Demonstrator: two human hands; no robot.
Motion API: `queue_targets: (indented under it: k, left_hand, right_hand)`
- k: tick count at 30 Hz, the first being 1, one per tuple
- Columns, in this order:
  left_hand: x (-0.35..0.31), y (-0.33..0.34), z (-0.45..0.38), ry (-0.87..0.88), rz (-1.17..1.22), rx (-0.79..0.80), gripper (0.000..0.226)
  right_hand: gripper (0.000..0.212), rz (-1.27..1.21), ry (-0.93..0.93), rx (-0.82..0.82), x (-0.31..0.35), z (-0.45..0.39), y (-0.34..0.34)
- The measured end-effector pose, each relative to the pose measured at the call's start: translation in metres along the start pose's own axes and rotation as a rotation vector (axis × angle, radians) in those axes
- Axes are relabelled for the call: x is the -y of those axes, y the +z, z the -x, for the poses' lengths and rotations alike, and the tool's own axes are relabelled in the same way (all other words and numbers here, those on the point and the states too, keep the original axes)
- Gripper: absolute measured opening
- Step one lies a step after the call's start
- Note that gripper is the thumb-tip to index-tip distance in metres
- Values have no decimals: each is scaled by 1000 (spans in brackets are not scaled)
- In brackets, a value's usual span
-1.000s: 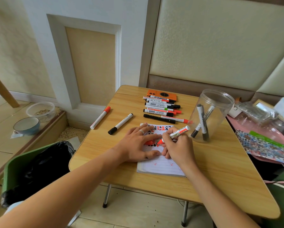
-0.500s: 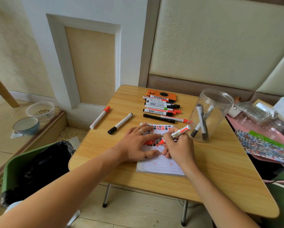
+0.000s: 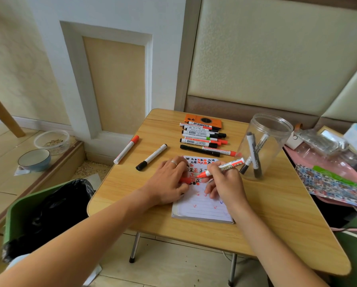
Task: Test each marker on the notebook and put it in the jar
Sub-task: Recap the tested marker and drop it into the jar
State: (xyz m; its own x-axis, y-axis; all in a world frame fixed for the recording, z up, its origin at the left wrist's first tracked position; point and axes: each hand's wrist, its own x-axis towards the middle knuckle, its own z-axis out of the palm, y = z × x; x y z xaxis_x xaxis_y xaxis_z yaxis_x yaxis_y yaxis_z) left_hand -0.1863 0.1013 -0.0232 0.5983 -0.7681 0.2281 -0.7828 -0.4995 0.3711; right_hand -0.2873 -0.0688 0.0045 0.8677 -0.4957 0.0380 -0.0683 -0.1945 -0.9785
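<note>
Red marker (image 3: 223, 167) pinched in right hand (image 3: 225, 183), tip on notebook (image 3: 202, 208) just beyond fingertips. Left hand (image 3: 167, 183) flat on page, red cap under fingers. Jar (image 3: 264, 146) beyond right knuckles: about three markers done. Row (image 3: 202, 137) plus two strays untested.

The notebook (image 3: 202, 206) page carries handwritten 正 characters in red and black, under rows of small star-like scribbles, with small red tick marks lower down. A marker in the jar (image 3: 264, 145) shows lettering ending in "BOARD". Barcodes sit on the row of markers (image 3: 200, 135), their print too small to read.
</note>
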Motion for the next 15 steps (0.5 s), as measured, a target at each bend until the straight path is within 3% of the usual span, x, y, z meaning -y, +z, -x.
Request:
queue_targets:
  k: [8,15]
  left_hand:
    - [-2,-1,3,63,80,-90,32]
    - [-6,-6,5,129,171,-113,22]
  right_hand:
    - [27,-66,3,71,0,-1,-1]
    - [14,-73,-59,290,4,1,-6]
